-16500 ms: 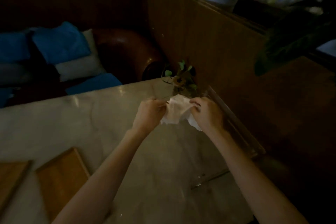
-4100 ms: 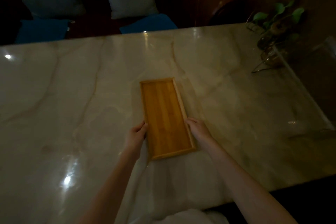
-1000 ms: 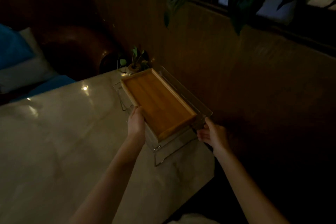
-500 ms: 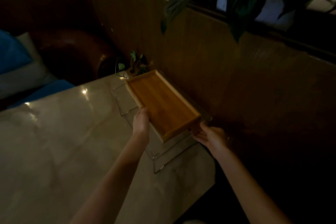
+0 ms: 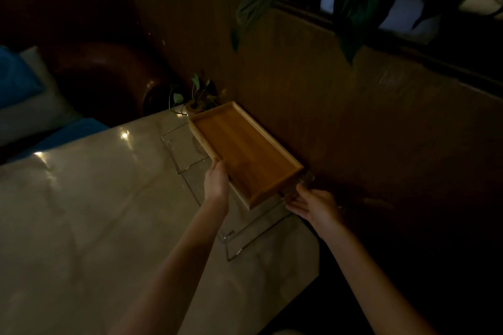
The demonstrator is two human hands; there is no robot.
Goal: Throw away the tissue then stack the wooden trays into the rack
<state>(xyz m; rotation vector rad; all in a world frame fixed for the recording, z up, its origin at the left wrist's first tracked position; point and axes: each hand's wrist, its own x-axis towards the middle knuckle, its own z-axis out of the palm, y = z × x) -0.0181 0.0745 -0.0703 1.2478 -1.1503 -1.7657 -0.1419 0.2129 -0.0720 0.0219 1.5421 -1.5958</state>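
Settling further onto the rack (image 5: 231,235), the tray (image 5: 245,155) is nearly stowed: left hand (image 5: 216,182) grips its edge, right hand's (image 5: 313,204) grip unclear.

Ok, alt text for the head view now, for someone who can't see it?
A person holds a wooden tray over a clear rack at the marble table's right edge, left hand gripping its long side, right hand at its near corner. A small plant stands behind, beside a dark wooden wall.
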